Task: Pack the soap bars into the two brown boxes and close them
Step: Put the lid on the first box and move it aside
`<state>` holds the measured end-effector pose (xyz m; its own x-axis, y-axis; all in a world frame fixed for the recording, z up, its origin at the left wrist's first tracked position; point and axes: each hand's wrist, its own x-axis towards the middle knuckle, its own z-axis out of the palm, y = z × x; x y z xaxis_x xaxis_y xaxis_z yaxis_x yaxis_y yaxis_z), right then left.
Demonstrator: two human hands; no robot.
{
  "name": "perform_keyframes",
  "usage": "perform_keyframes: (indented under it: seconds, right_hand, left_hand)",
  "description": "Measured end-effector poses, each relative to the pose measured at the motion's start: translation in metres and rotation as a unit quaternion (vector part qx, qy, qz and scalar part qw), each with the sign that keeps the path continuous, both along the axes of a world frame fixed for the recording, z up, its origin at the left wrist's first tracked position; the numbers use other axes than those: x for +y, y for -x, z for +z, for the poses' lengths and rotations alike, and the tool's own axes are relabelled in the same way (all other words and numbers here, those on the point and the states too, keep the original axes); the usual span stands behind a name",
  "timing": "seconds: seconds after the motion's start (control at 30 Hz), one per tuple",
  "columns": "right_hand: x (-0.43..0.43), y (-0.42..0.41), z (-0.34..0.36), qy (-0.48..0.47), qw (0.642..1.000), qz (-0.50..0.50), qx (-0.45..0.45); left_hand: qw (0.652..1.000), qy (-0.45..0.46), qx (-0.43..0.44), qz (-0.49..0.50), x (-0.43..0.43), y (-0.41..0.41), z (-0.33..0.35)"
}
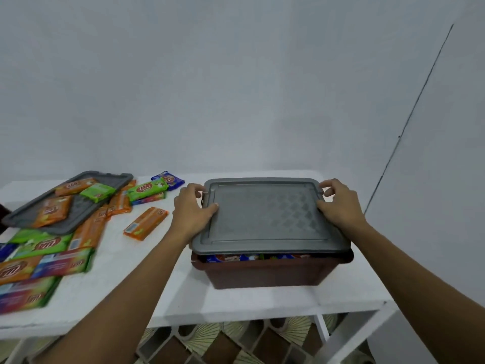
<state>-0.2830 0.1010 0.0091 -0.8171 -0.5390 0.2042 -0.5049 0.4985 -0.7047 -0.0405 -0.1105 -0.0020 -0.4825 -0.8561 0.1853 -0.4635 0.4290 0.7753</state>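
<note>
One brown box (262,274) on white table (131,271), pale grey wall (236,74)

Arms stretched forward, left hand (193,210) and right hand (339,204) curl fingers (194,188) round opposite ends of the lid (265,214).

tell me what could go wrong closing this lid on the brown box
1. The grey lid sits raised at the near edge, soap bars showing in the gap above the brown box; pressing could crush them or leave it unlatched.
2. The left hand and right hand grip the lid's sides; fingers could get pinched as it snaps down.
</note>
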Motion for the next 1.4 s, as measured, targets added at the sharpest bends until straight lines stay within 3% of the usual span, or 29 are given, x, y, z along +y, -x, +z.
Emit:
perform_keyframes:
  seconds: [0.1, 0.2, 0.27, 0.37, 0.47, 0.73, 0.9, 1.13, 1.27, 1.4]
  right_hand:
    - [0.008, -0.004, 0.000, -0.038, 0.998, -0.013, -0.042]
    - [0.021, -0.008, 0.000, -0.022, 0.985, 0.016, -0.173]
    - [0.029, -0.010, -0.002, -0.036, 0.978, 0.018, -0.203]
    - [0.035, -0.010, -0.006, -0.033, 0.976, 0.008, -0.216]
    - [0.037, -0.008, -0.009, -0.012, 0.959, 0.021, -0.284]
    - [0.014, 0.010, -0.006, 0.027, 0.955, 0.015, -0.294]
    - [-0.016, 0.027, 0.001, 0.012, 0.962, -0.004, -0.272]
    - [-0.031, 0.030, -0.004, -0.056, 0.992, -0.051, -0.097]
    - [-0.026, 0.022, -0.003, -0.071, 0.996, -0.042, 0.044]
    - [-0.022, 0.017, -0.002, -0.094, 0.992, 0.002, 0.086]
  left_hand:
    - [0.994, -0.111, 0.004, 0.001, 0.010, -0.012, 0.004]
    - [0.971, -0.239, -0.002, -0.015, 0.019, -0.021, 0.008]
    - [0.953, -0.302, 0.009, -0.010, 0.021, -0.027, 0.006]
    - [0.940, -0.339, 0.036, -0.009, 0.019, -0.031, 0.003]
    - [0.935, -0.351, 0.046, -0.026, 0.020, -0.030, 0.003]
    - [0.956, -0.290, 0.044, 0.003, 0.007, -0.007, 0.003]
    - [0.983, -0.177, -0.032, 0.027, -0.016, 0.028, 0.014]
    - [0.989, 0.035, -0.137, 0.043, -0.009, 0.040, 0.009]
    - [0.988, 0.051, -0.144, 0.007, -0.010, 0.035, 0.006]
    - [0.986, 0.049, -0.156, -0.017, -0.008, 0.034, 0.003]
